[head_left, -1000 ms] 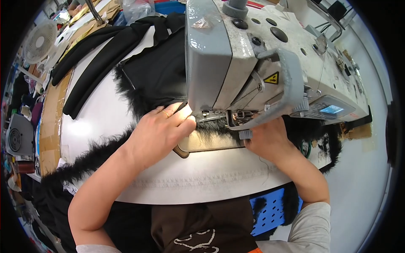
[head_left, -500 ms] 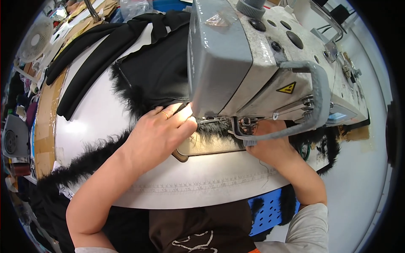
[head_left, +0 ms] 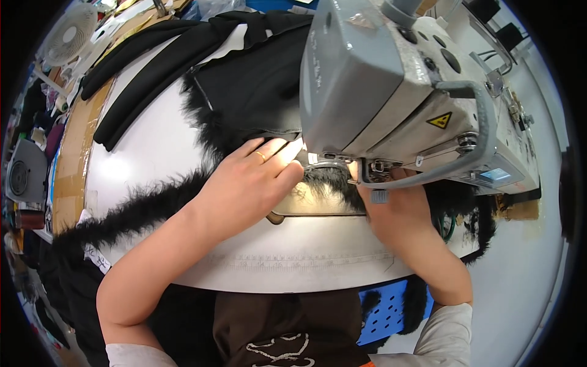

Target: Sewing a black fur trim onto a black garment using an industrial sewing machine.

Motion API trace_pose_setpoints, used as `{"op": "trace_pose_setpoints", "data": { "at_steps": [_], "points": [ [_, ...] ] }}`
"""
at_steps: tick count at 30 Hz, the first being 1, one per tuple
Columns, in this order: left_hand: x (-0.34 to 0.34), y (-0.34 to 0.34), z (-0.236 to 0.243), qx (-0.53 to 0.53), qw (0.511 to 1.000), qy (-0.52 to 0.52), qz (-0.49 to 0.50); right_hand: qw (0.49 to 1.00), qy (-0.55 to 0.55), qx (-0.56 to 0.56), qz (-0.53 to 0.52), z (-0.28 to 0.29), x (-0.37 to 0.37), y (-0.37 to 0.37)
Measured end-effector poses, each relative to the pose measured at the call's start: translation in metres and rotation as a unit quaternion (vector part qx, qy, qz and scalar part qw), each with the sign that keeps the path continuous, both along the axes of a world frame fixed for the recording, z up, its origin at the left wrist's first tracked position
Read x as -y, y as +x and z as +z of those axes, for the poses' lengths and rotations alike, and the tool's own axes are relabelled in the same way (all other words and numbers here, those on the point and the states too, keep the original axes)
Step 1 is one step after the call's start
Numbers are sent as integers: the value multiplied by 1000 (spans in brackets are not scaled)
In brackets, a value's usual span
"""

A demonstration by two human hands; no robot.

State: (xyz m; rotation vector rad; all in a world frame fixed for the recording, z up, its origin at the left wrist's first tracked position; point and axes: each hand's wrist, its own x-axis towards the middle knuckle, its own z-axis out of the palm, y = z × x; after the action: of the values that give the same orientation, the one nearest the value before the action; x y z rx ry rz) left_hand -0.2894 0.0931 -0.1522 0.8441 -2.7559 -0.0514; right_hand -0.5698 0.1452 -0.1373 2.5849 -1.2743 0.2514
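Black fabric (head_left: 257, 98) with a furry edge lies on the sewing table and runs under the head of a grey-and-white sewing machine (head_left: 351, 79). My left hand (head_left: 254, 183), with a ring on one finger, is closed on the fabric's edge just left of the stitching area, thumb and fingers close together. Black fur trim (head_left: 330, 180) passes between my hands over the lit machine plate (head_left: 318, 205). My right hand (head_left: 397, 211) grips the trim beside the presser foot, its fingertips partly hidden by the machine's grey guard bar (head_left: 440, 171).
Long padded black strips (head_left: 153, 79) lie at the far left, near a white fan (head_left: 70, 33). A black fur strip (head_left: 134, 202) trails off the table's left side. Below the front edge is a blue perforated crate (head_left: 385, 312). Ruler marks (head_left: 287, 262) run along the table front.
The whole view has shifted, so the machine and table sit farther right. Relative to the machine, my right hand has moved left, its thumb now showing left of the guard bar. My left hand keeps its hold.
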Motion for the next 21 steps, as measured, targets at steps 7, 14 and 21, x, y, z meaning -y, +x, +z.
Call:
{"op": "trace_pose_setpoints", "data": {
  "at_steps": [7,14,21],
  "points": [
    [-6,2,2,-75,993,-87,-17,991,93,10,-100,-30,-2,14],
    [-18,15,2,-49,996,-64,-28,976,218,28,-8,4,15,0],
    [-33,22,4,11,995,-97,3,984,148,33,91,8,22,-9]
  ]
}}
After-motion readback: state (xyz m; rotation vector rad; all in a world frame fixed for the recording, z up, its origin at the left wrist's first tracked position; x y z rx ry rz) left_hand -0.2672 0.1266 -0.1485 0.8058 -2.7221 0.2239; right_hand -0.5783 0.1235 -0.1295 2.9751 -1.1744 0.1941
